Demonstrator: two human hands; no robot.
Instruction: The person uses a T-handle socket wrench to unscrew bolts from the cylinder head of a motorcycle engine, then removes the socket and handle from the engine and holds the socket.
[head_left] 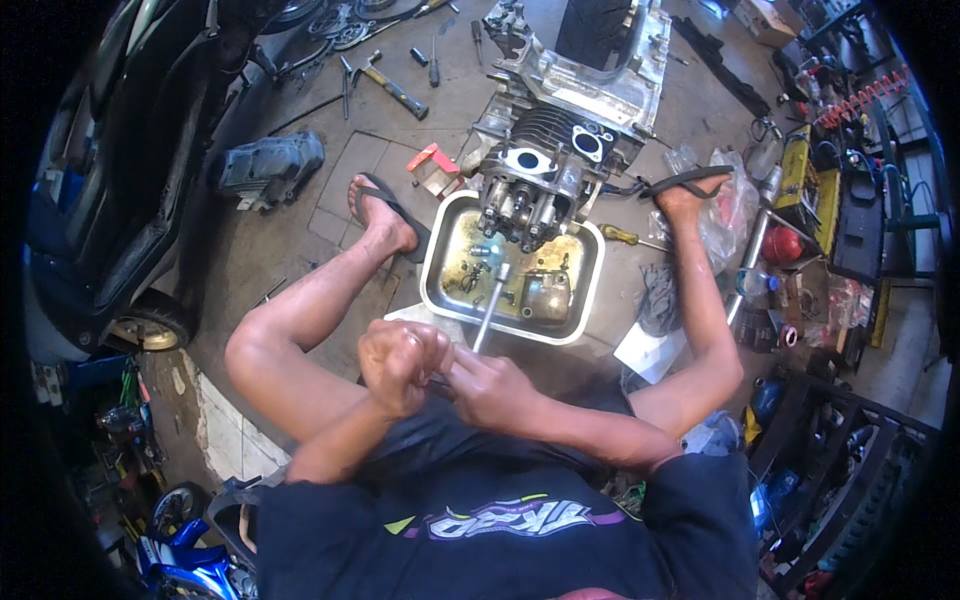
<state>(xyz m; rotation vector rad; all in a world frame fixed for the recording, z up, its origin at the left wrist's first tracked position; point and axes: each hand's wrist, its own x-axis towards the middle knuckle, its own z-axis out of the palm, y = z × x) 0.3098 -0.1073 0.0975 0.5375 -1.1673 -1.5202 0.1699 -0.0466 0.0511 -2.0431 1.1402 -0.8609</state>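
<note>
My right hand (492,388) is closed around the upper end of a socket wrench (489,315) with a long silver shaft. Right beside it, my left hand (400,362) is curled into a fist at the handle, which the fingers mostly hide. The shaft points away from me, its socket end over a metal tray (430,285). Just beyond the socket is the engine's cylinder head (522,205), with valve parts exposed; the socket appears apart from it. Inside the tray lie a metal cover (546,296), small loose parts and oily liquid.
My feet flank the tray. On the floor are a hammer (397,93), a screwdriver (434,72), a red box (434,170), a grey engine part (270,170) and a yellow-handled screwdriver (622,235). A motorcycle (120,180) stands left; plastic bags (725,210) and a toolbox (800,180) are right.
</note>
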